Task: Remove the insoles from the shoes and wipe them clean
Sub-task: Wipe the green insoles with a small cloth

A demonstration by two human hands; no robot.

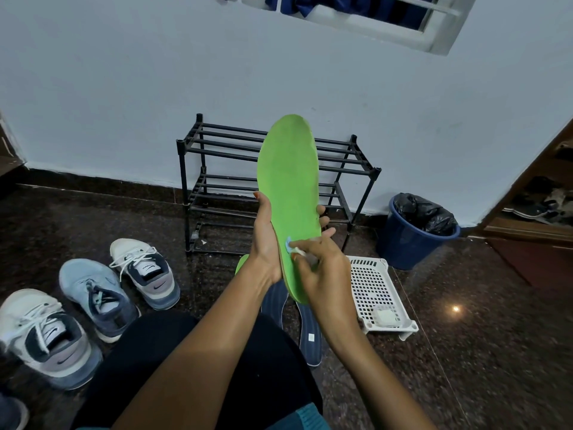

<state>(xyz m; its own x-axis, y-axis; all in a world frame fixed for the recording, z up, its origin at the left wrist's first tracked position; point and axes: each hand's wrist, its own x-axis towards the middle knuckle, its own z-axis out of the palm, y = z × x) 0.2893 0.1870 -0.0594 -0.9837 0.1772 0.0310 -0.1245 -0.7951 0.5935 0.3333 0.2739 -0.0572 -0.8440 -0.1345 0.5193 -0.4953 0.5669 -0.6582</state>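
Shoes [96, 296] stand on the near-left floor, and two dark blue insoles [310, 330] lie under the arms. Above them the left hand [266, 243] grips the green insole [288, 181] upright, fingers curled round its back. The right hand [322, 268] pinches a small wipe [294, 248] against its lower part. Farther off stands a black rack [217, 181].

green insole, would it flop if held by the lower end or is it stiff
Probably fairly stiff: the green insole stands upright above the left hand, gripped low, without drooping. Likely light, as one hand holds it up. It may flex slightly where the right hand presses the wipe.
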